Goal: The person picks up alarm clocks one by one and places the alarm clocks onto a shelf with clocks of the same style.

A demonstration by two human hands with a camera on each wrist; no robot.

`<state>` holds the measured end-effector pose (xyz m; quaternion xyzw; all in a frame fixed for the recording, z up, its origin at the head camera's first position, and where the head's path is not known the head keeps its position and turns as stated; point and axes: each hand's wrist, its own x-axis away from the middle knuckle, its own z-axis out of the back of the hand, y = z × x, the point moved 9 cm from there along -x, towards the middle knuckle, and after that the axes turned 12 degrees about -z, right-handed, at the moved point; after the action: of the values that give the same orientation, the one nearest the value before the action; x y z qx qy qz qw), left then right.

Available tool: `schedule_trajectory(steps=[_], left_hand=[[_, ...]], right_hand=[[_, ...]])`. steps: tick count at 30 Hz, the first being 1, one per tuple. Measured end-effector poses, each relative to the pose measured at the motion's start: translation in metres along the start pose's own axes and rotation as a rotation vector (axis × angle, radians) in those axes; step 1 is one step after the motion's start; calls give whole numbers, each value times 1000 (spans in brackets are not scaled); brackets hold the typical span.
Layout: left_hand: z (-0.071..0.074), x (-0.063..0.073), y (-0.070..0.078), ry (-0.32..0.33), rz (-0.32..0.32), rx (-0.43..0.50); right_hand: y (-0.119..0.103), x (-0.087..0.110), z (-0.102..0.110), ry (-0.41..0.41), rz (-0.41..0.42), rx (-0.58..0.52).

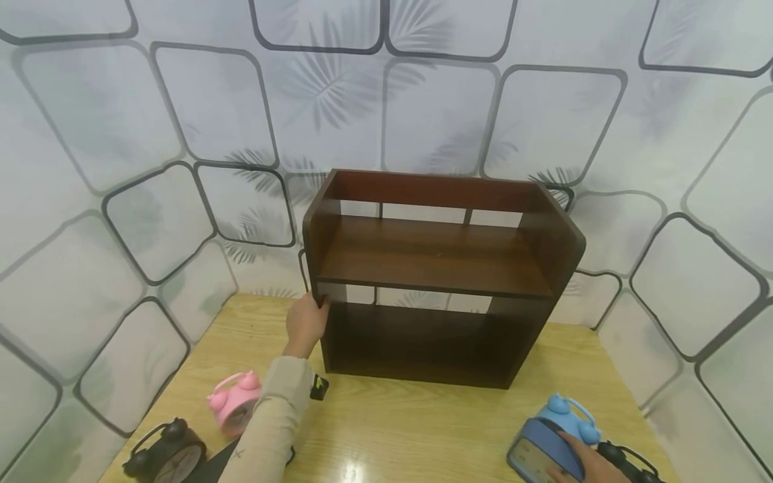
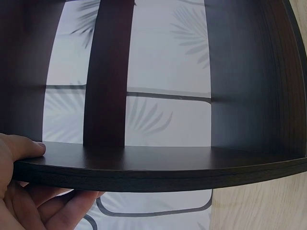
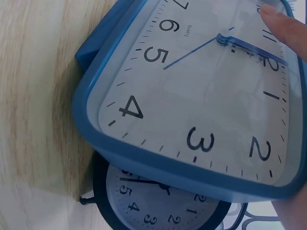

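My left hand [image 1: 306, 325] grips the left side panel of a dark brown two-tier shelf [image 1: 435, 258], at mid-height. In the left wrist view the thumb [image 2: 29, 146] lies on one face of the panel, with the fingers [image 2: 67, 211] curled behind the other. At the lower right, my right hand [image 1: 594, 464] holds a blue square alarm clock [image 1: 540, 446]; one fingertip [image 3: 276, 19] touches its dial. Close behind that clock is a light blue twin-bell alarm clock [image 1: 561, 417]. A black alarm clock [image 1: 628, 461] sits beside the right hand, partly hidden.
On the wooden table [image 1: 386, 416], a pink twin-bell alarm clock [image 1: 237, 406] and a black one [image 1: 169, 453] stand left of my left forearm. A small black item [image 1: 319, 387] shows beside the sleeve. Patterned wall panels [image 1: 435, 114] enclose the back and sides.
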<state>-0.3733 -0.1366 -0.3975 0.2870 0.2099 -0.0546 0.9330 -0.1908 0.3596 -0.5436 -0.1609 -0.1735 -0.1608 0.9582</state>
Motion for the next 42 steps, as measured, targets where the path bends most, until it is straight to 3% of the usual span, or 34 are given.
schedule_trajectory(steps=[20,34,42], left_hand=[[1,1,1,-13,11,-12],[1,0,2,-4,-9,-2],[0,0,2,-3,-19,-12]], right_hand=[[-1,-1,0,74,-29,102],[-5,8,11,134,-44,65],[1,10,14,110,-43,36]])
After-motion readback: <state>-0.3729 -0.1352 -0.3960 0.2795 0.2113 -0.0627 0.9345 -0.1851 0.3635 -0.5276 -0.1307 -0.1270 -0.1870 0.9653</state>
